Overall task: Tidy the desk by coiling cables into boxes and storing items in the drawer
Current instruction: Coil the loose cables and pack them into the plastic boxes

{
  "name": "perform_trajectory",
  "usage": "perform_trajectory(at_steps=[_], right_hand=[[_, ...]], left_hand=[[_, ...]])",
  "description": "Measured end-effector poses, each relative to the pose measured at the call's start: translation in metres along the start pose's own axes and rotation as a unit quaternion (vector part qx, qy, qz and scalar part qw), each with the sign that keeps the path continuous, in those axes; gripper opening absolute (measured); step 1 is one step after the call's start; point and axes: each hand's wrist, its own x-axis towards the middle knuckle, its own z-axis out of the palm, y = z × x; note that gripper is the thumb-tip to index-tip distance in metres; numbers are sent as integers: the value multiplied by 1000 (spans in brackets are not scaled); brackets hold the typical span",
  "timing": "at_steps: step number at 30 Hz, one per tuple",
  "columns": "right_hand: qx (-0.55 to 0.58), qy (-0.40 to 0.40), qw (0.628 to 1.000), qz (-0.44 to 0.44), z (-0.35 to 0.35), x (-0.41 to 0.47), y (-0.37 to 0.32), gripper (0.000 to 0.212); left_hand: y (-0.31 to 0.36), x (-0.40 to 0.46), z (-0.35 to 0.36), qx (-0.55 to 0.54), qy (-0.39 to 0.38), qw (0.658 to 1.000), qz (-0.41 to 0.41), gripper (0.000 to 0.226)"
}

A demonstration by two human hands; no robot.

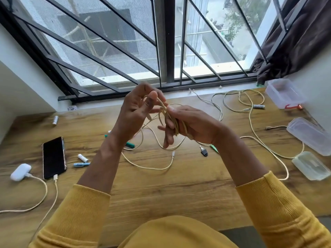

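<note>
At frame centre the right hand (180, 122) has the cream cable (172, 117) looped around its fingers while the left hand (138, 106) seemingly pinches a strand, whose trailing slack could snag the pens (129, 144) beneath.

Over the middle of the wooden desk (179, 190), both hands are raised: left hand (138, 111) just left of right hand (188, 126), the cream braided cable (172, 115) looped round the right hand's fingers (168, 135) and trailing down onto the desk below. Towards the left edge lies the black smartphone (53, 157), with the white earbud case (20, 171) to its left. Along the right edge sit three clear plastic boxes: one (284, 93) at the far right corner, one (309, 136) nearer, and one (310, 166) nearest. A second cream cable (250, 99) sprawls left of the far box.
</note>
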Motion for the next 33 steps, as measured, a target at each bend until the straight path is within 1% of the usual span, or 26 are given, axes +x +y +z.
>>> perform_trajectory(at_steps=[2, 4, 6, 9, 12, 16, 18, 21, 23, 25, 28, 31, 33], right_hand=[[0, -20, 1000, -5, 2, 1, -1, 46], [-7, -24, 1000, -6, 3, 1, -3, 48], [-39, -17, 999, -18, 4, 0, -4, 48], [-77, -6, 996, -42, 7, 3, -1, 37], [-93, -15, 995, -22, 9, 3, 1, 31], [-124, -48, 991, 6, 13, 4, -1, 22], [-128, -55, 990, 22, 16, 7, -1, 24], [-141, -38, 989, 34, 16, 10, -2, 30], [-124, -29, 992, 27, 17, 11, -3, 32], [-73, -29, 997, 1, 19, 11, -5, 32], [9, -33, 998, -55, 19, 12, -7, 31], [56, 11, 993, -105, 15, 14, -8, 30], [84, 52, 986, -130, 11, 14, -9, 30]], left_hand=[[6, -1, 5, -52, 0, 998, -21, 22], [8, 0, 6, -74, 2, 997, -32, 27], [7, 1, 6, -85, -5, 996, -36, 24], [5, 1, 8, -119, -15, 990, -68, 18], [3, 0, 9, -155, -19, 982, -108, 19], [5, 2, 8, -176, -3, 976, -131, 20], [6, 3, 8, -177, 14, 975, -137, 21], [5, 4, 6, -170, 29, 974, -144, 22], [3, 4, 6, -163, 35, 974, -156, 22], [-1, 4, 8, -152, 53, 972, -173, 24], [-13, 3, 14, -91, 82, 977, -173, 24], [-30, -3, 22, -23, 86, 983, -159, 24], [-37, -9, 31, -6, 85, 987, -138, 35]])
